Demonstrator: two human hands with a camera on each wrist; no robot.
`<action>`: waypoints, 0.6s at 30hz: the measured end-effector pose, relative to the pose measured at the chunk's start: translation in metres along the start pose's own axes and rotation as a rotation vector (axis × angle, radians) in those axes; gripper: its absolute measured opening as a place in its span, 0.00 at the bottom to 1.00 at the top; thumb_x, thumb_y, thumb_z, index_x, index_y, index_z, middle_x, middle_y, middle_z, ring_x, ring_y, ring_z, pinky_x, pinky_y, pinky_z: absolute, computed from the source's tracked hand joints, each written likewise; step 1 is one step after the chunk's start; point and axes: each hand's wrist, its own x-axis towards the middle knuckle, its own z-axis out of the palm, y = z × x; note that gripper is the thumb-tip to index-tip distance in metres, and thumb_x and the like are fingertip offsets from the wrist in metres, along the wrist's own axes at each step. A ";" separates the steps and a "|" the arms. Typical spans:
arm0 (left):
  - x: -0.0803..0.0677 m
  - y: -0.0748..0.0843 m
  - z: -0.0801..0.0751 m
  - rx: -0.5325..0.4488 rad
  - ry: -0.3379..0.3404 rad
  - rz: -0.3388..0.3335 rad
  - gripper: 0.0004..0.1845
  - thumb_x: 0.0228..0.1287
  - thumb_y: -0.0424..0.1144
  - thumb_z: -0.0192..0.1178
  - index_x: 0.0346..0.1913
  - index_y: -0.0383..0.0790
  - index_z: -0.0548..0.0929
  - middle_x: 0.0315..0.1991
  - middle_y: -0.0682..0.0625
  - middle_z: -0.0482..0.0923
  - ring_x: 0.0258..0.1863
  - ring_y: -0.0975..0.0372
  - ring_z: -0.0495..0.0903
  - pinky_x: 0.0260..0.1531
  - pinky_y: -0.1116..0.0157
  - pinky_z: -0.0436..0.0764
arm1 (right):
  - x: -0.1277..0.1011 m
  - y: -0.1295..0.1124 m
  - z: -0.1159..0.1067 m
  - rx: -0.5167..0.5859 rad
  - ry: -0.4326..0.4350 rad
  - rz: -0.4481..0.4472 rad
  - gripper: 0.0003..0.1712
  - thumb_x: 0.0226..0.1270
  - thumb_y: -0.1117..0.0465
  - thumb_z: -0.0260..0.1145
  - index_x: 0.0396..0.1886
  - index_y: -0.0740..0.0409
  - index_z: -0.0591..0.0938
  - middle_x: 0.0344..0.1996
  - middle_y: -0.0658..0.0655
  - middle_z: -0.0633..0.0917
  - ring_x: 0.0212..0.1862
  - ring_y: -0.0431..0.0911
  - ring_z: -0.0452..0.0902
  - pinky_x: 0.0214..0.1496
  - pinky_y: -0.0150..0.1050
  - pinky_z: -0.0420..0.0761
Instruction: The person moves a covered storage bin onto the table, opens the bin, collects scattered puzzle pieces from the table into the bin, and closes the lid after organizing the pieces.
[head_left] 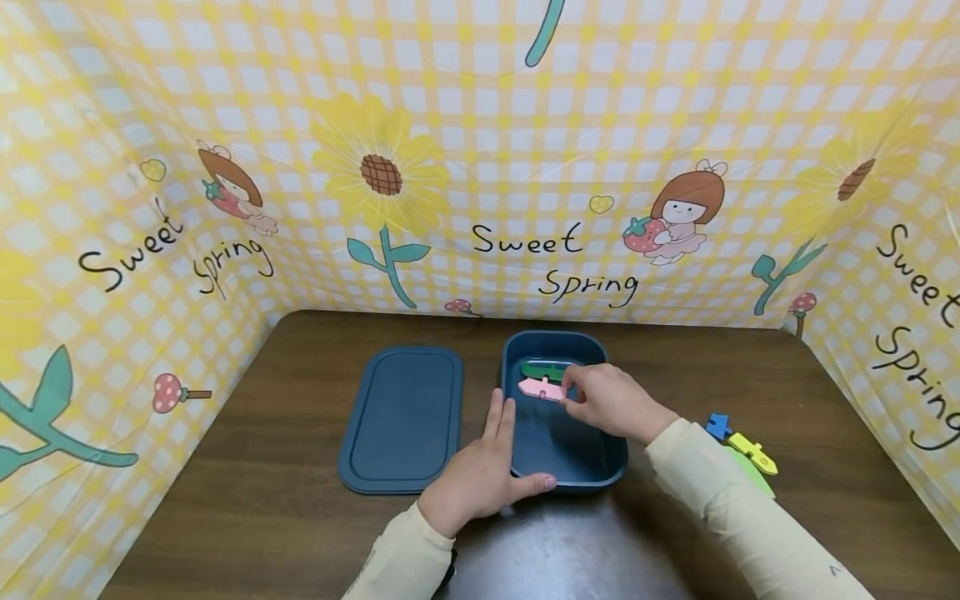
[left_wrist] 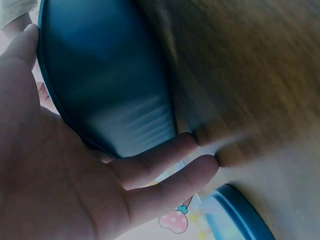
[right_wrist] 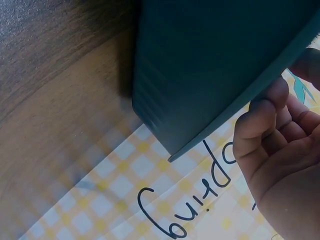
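Your left hand (head_left: 480,479) is closest to you, fingers straight and loose, resting flat against the near-left corner of the dark blue box (head_left: 600,477). A bit further in, your right hand (head_left: 611,402) reaches over the box and pinches a pink piece (head_left: 538,388) inside it, with a green piece (head_left: 542,370) just behind. The box's lid (head_left: 402,417) lies flat to its left, and more coloured pieces (head_left: 742,450) sit on the table (head_left: 262,500) beside your right sleeve.

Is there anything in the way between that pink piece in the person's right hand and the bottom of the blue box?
Nothing visible. The right hand holds the pink piece inside the open blue box. A green piece lies just behind it, toward the far wall. The lid lies off to the left.
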 end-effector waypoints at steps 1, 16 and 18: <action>0.000 0.000 0.000 0.001 0.000 0.000 0.63 0.60 0.71 0.62 0.82 0.41 0.38 0.81 0.48 0.23 0.39 0.53 0.84 0.32 0.59 0.79 | 0.000 0.000 0.000 -0.002 0.000 0.000 0.07 0.68 0.60 0.72 0.42 0.55 0.83 0.23 0.47 0.76 0.23 0.42 0.72 0.25 0.36 0.76; 0.000 0.000 0.000 0.001 -0.001 0.002 0.64 0.60 0.71 0.62 0.82 0.41 0.36 0.81 0.48 0.22 0.35 0.56 0.83 0.29 0.61 0.78 | 0.001 -0.004 0.001 -0.005 -0.022 0.035 0.09 0.68 0.60 0.71 0.44 0.56 0.83 0.23 0.48 0.76 0.24 0.43 0.72 0.25 0.36 0.76; 0.000 0.000 0.000 0.000 0.000 0.004 0.64 0.60 0.71 0.62 0.82 0.41 0.36 0.81 0.47 0.22 0.35 0.56 0.83 0.29 0.61 0.78 | 0.001 -0.003 0.001 -0.006 -0.024 0.034 0.09 0.68 0.60 0.71 0.44 0.57 0.83 0.23 0.48 0.76 0.24 0.43 0.72 0.25 0.36 0.76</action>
